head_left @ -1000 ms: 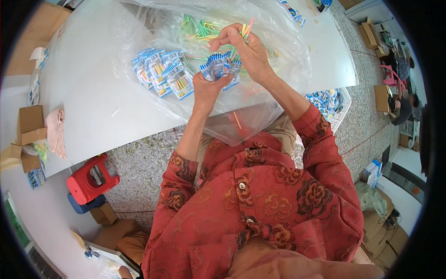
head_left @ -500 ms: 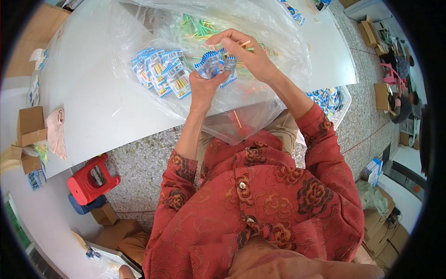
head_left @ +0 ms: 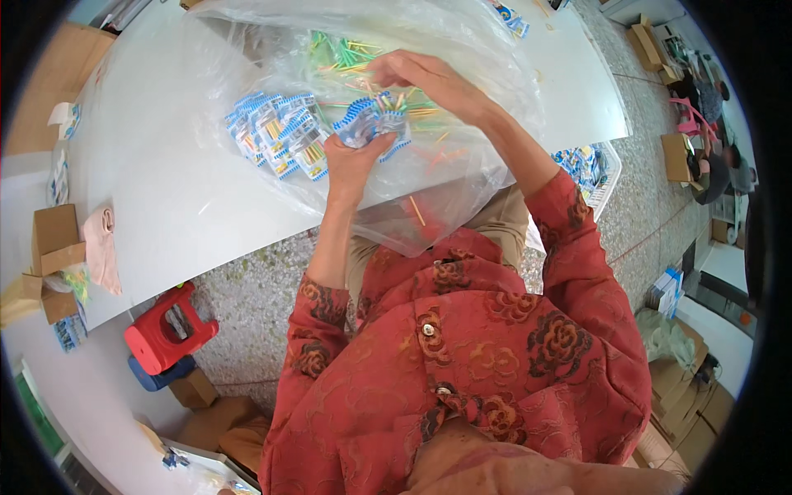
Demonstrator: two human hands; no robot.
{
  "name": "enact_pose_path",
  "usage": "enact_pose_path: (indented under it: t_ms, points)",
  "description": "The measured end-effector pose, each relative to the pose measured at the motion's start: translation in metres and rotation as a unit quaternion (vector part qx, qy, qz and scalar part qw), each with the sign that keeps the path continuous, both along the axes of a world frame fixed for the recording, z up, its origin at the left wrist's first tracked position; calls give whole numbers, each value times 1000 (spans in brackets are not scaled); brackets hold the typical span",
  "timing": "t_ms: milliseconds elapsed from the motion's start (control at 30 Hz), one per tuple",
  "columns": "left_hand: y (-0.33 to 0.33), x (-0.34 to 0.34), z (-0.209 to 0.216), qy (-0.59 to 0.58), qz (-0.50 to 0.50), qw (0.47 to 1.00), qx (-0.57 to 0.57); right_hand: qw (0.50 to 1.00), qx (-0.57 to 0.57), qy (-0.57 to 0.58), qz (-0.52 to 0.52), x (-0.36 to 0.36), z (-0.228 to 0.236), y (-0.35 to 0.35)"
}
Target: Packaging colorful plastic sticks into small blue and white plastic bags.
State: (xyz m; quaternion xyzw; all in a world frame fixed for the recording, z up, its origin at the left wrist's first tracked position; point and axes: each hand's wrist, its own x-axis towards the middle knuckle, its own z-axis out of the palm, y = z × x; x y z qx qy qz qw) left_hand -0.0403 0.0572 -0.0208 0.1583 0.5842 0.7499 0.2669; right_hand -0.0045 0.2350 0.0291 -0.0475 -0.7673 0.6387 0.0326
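Note:
My left hand (head_left: 351, 169) pinches a blue-and-white printed packet (head_left: 356, 125) with a clear front. Thin coloured sticks (head_left: 399, 102) show at its upper right edge. My right hand (head_left: 433, 82) reaches across above the packet, its fingers stretched out and slightly bent. Its fingertips are near a loose pile of green and yellow sticks (head_left: 351, 54); no stick can be made out in them. Several filled packets (head_left: 285, 132) overlap in a stack left of my left hand. All this lies on a large clear plastic bag (head_left: 272, 66) spread over the white table.
Pink sticks (head_left: 441, 155) and a lone yellow stick (head_left: 417, 210) lie on the bag's near part. A white basket (head_left: 609, 172) of packets stands right of the table (head_left: 165, 206). A red stool (head_left: 165, 330), a pink cloth (head_left: 101, 247) and cartons (head_left: 56, 235) are at left. People sit far right.
My right hand has moved left and away from the packet toward the stick pile; the sticks seen by its fingers before no longer show there. My left hand keeps the packet.

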Motion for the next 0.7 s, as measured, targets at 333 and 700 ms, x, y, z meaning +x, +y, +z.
enact_pose_path:
  t_ms: [333, 700]
  points:
    - [-23, -6, -12, -16, 24, 999, -21, 923, 384, 7, -4, 11, -64, 47]
    - [-22, -5, -13, -19, -1, 1000, -12, 899, 429, 18, -82, 22, -82, 71]
